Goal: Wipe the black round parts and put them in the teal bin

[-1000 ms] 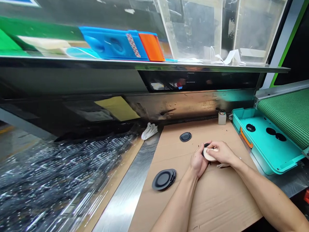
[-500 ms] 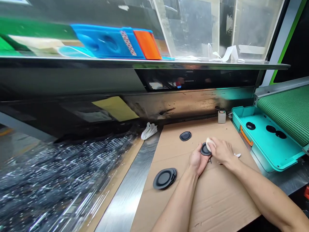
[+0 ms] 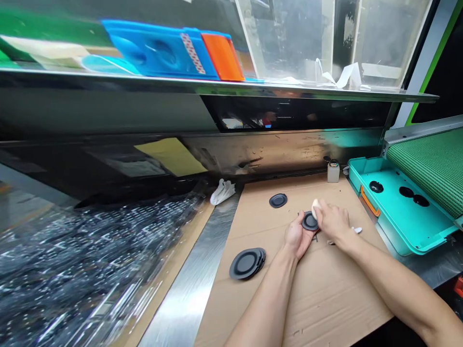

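Observation:
My left hand (image 3: 297,236) grips a round black disc (image 3: 309,221) with a raised ring, its fingers closed round the edge. Pinched in my right hand (image 3: 333,220) is a small cream-white pad (image 3: 316,208), held at the disc's upper right edge. Whether the pad touches the disc at this instant I cannot tell. Another black disc (image 3: 278,200) lies flat on the cardboard sheet (image 3: 325,299) beyond my hands. To the left of my forearm sits a short stack of similar discs (image 3: 247,264).
A small white bottle (image 3: 333,171) stands at the cardboard's back edge. On the right, a turquoise box (image 3: 401,212) carries several black round pieces beside a green conveyor belt (image 3: 430,159). Clear plastic-wrapped goods (image 3: 90,270) fill the left. A metal shelf (image 3: 217,86) crosses above.
My right hand has shifted the pad slightly upward from the disc's face to its edge, showing more of the disc. My left hand keeps its grip. The view has tilted a little.

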`<state>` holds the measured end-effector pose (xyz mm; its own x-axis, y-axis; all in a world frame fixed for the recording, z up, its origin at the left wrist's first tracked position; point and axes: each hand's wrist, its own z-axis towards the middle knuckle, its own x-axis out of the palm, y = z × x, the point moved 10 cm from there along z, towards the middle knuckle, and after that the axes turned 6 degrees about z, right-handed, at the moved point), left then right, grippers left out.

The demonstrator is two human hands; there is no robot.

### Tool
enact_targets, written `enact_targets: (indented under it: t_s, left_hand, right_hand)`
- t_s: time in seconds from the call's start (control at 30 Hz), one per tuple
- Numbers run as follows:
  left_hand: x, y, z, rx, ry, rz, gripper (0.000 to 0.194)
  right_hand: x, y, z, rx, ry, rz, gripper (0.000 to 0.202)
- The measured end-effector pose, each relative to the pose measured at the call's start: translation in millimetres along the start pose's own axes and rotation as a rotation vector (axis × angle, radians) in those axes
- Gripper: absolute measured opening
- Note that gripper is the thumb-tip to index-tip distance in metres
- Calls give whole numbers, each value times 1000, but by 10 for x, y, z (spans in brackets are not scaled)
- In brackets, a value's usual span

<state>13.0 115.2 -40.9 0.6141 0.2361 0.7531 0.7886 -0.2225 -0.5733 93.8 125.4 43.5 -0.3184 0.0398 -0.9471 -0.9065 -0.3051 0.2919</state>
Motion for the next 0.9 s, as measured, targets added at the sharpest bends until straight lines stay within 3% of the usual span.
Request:
enact_targets:
  t_s: [0.17,0.37,0.43,0.53,0.6,0.67,0.73,0.83,0.9]
  left_hand:
    - [-31,-18,-17,-16,-32,-27,32]
    - [-96,-147,-73,-29,-46,-68,38]
    - [-112,-202,-102,-14,-49,-99,38]
    - [-85,-260,-134,8,-22,-142,39]
    - [-58,-279,-146,10,-6,-149,38]
    - [-38,-283,-151,-5,4,-139,35]
    - [-30,-292,-152,-22,11,-143,32]
    - [-29,-286,-150,-66,23,-178,35]
    - [-30,-244,-153,-122,29,-169,43]
  right_hand:
    - [7,48,22,-66,12,30,29]
    - [-55,-433,117,136,10,34,35]
    - [-155,-464,101,98,-16,33,36]
    - [-464,-396,16,-31,-113,33,36]
    - [-507,-335,-61,-131,15,88,29]
    - [-370,-290,-187,-217,277,139,21]
    - [-225,-336,-295,-224,446,98,19]
    - [-120,-427,-284,-167,454,30,8]
    - [-121,-275,-257,-262,419,132,9]
